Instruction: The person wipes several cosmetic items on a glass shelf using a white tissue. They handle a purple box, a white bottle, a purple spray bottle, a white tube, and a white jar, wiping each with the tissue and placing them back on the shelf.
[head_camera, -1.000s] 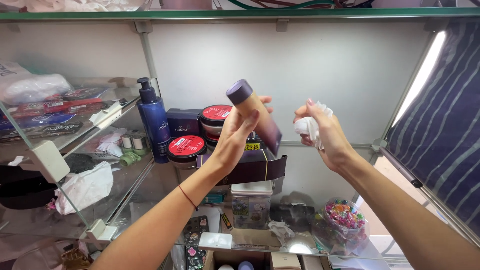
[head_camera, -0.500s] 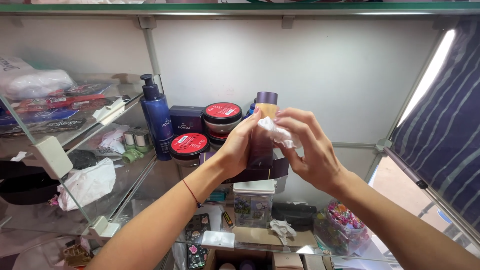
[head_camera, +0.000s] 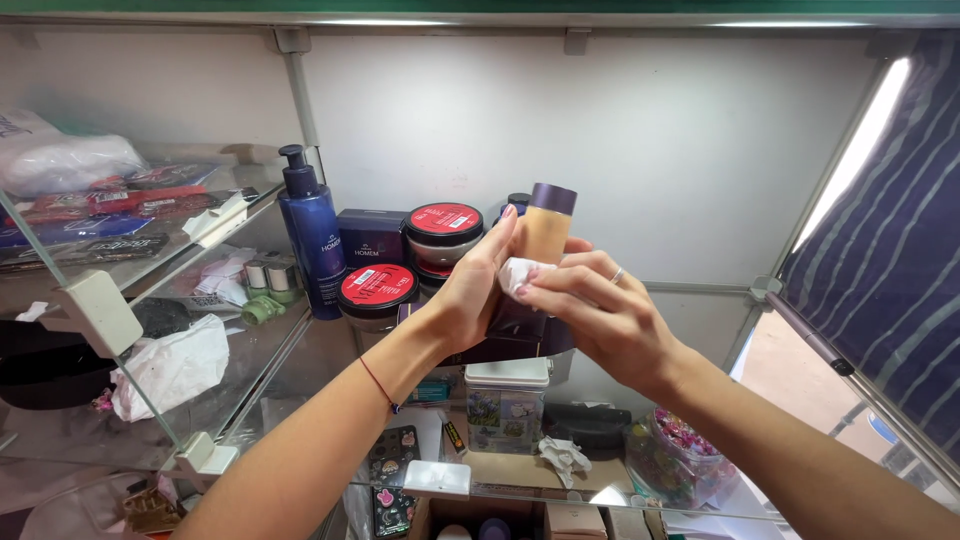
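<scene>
Left hand (head_camera: 470, 290) wrapped around an upright tan bottle (head_camera: 543, 232) with purple cap, centre frame; right hand (head_camera: 600, 315) pinching a white tissue (head_camera: 516, 273) against it. At nine o'clock: blue pump bottle (head_camera: 311, 240), red-lidded jars (head_camera: 443, 225). At six o'clock: floral tin (head_camera: 506, 404).

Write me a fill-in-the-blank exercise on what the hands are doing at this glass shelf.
1. The left hand holds a tan bottle with a ____ cap.
2. The right hand presses a crumpled ____ tissue against that bottle.
3. The tall blue bottle on the shelf has a ____ top.

Missing words: purple; white; pump
</scene>
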